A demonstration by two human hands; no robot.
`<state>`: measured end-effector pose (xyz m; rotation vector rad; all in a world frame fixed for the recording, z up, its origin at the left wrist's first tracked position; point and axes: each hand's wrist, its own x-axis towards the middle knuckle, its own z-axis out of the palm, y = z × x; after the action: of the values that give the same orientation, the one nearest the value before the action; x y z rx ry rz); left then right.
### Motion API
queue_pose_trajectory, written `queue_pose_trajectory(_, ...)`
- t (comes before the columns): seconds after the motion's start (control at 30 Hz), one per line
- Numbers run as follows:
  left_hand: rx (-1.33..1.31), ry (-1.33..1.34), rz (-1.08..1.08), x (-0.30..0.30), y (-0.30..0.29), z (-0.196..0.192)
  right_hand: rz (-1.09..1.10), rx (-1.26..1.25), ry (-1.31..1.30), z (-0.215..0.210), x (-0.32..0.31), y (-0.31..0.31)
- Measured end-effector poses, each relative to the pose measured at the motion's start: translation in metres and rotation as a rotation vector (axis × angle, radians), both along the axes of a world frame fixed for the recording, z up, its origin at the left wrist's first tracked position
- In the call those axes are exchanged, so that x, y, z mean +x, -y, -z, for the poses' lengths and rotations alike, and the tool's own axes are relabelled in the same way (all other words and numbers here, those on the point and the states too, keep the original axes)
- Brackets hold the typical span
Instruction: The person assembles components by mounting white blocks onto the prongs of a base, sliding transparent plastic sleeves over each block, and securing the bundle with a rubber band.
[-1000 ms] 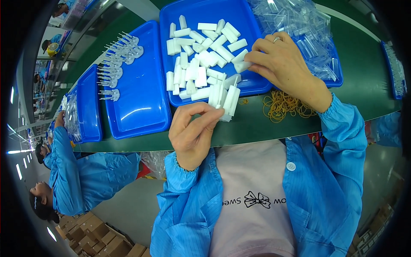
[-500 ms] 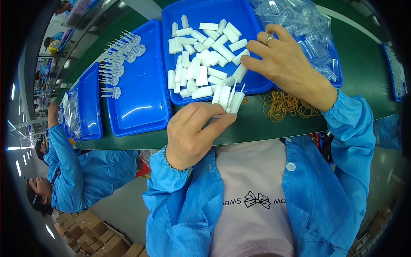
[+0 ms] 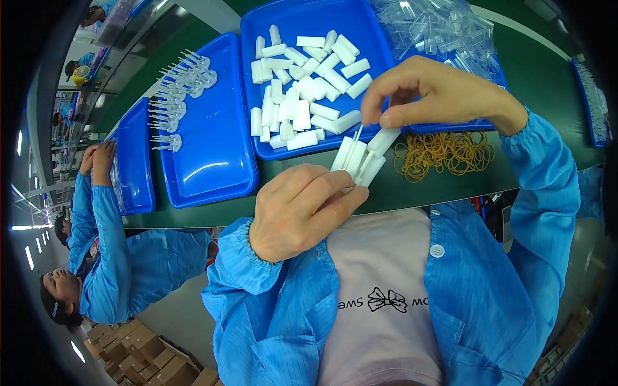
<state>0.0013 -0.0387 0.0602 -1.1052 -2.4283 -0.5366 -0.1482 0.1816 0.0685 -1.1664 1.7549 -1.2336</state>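
Note:
My left hand (image 3: pixel 299 209) is closed around the base of a white pronged piece (image 3: pixel 356 143), and the fingers hide that base. Thin rods rise from it, with white blocks (image 3: pixel 347 154) standing among them. Thumb and fingers of my right hand (image 3: pixel 441 96) pinch another white block (image 3: pixel 384 139), tilted, right at the top of this cluster. Whether a rod has entered that block I cannot tell. Behind lies a blue tray (image 3: pixel 277 13) of loose white blocks (image 3: pixel 293 100). Similar pronged pieces (image 3: pixel 172 103) lie in the blue tray (image 3: pixel 209 174) to its left.
Yellow rubber bands (image 3: pixel 444 154) lie in a heap on the green table (image 3: pixel 541 109), under my right forearm. Clear plastic pieces (image 3: pixel 438 32) fill a tray at the back right. At the left, a co-worker in blue (image 3: pixel 154 260) sits beside a smaller blue tray (image 3: pixel 136 167).
My right hand has come from above the block tray to the cluster, now with a white block in its fingers. The left hand has shifted slightly right and nearer me.

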Motion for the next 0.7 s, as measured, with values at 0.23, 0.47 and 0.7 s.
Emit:
queue_pose_trajectory(0.23, 0.066, -0.045, -0.068, 0.006, 0.000, -0.004, 0.120, -0.015, 0.360, 0.001, 0.006, -0.002)
queue_pose_trajectory(0.47, 0.109, -0.027, -0.134, 0.013, -0.009, -0.015, 0.020, -0.131, 0.157, -0.021, 0.018, 0.001)
queue_pose_trajectory(0.7, 0.186, -0.039, -0.149, 0.013, -0.010, -0.011, 0.140, -0.135, -0.049, -0.029, 0.032, 0.004)
